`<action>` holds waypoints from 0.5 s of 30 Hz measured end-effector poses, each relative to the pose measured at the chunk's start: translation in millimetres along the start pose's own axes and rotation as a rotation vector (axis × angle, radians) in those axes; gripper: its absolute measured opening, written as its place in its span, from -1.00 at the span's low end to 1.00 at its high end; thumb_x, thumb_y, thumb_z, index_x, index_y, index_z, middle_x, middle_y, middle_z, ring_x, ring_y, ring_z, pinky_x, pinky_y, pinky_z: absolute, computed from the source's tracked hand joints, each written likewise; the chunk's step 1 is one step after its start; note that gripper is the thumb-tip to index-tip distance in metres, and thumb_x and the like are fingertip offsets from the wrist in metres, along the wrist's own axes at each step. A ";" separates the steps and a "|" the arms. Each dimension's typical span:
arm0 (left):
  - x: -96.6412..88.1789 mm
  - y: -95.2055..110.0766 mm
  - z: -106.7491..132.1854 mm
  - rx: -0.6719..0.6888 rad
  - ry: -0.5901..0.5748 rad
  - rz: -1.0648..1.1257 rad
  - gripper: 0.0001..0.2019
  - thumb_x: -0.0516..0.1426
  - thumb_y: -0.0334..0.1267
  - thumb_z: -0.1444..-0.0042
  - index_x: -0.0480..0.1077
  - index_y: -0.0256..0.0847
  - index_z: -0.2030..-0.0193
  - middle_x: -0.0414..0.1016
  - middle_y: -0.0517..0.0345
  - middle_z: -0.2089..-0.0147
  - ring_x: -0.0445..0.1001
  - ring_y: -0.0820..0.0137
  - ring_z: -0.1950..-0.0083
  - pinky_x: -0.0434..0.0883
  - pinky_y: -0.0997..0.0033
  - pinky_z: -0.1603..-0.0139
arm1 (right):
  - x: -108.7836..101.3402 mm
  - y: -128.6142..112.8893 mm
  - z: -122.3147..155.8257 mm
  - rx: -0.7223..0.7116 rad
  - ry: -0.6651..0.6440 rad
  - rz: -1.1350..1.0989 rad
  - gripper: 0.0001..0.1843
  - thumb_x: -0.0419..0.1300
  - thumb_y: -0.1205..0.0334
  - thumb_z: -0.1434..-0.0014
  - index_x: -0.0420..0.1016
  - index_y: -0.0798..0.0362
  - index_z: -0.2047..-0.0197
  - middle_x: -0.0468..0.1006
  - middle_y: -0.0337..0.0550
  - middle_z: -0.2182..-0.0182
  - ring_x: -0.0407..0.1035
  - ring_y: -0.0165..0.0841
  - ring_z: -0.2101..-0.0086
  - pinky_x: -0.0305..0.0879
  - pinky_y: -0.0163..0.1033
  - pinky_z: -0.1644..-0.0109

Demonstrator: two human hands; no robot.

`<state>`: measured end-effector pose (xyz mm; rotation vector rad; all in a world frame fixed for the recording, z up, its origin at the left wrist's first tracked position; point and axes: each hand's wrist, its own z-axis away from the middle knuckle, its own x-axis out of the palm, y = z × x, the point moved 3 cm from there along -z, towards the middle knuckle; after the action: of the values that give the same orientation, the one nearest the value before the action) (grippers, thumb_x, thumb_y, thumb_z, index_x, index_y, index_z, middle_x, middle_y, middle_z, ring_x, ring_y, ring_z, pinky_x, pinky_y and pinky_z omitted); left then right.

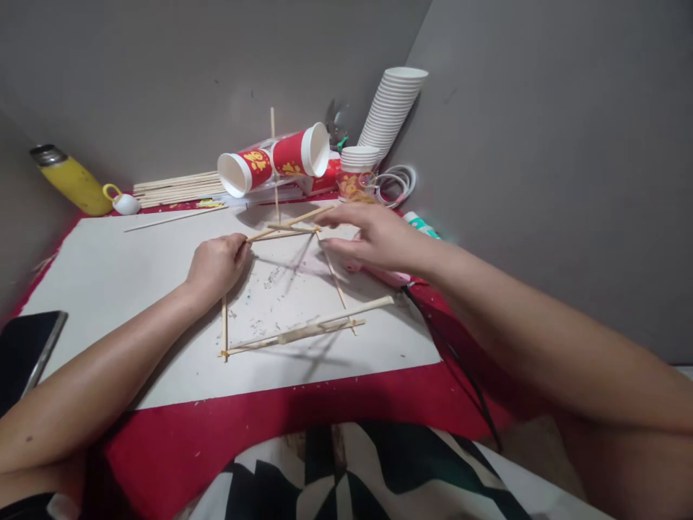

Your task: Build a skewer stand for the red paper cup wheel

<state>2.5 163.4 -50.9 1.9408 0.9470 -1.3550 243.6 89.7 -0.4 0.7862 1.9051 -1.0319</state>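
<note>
A frame of thin wooden sticks [292,334] lies on a white sheet [124,282] over a red cloth. My left hand [216,263] is closed on the left end of a stick [279,232] at the frame's far side. My right hand [373,235] reaches over the frame's far right corner, its fingers extended and pinching the sticks there [319,217]. One stick [273,162] stands upright behind the frame.
Two red paper cups [273,160] lie on their sides at the back, beside a tall stack of white cups [393,108]. A bundle of spare sticks [176,188], a yellow bottle [70,180], a phone [27,347] at left and a black cable [460,361] at right.
</note>
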 end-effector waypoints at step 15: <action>3.4 11.2 14.0 0.014 -0.087 -0.024 -0.69 -0.06 -0.23 -0.32 0.50 -0.25 0.20 0.61 -0.06 0.19 0.56 0.20 0.17 0.37 0.31 0.20 | 22.1 46.0 84.1 0.405 -0.250 0.447 -0.59 -0.02 0.03 -0.30 0.39 0.13 -0.03 0.56 0.17 0.12 0.50 -0.03 0.20 0.35 -0.08 0.31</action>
<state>5.0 146.7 -57.9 1.8704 0.9245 -1.4509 300.2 41.2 -64.5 1.1870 1.2441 -1.1745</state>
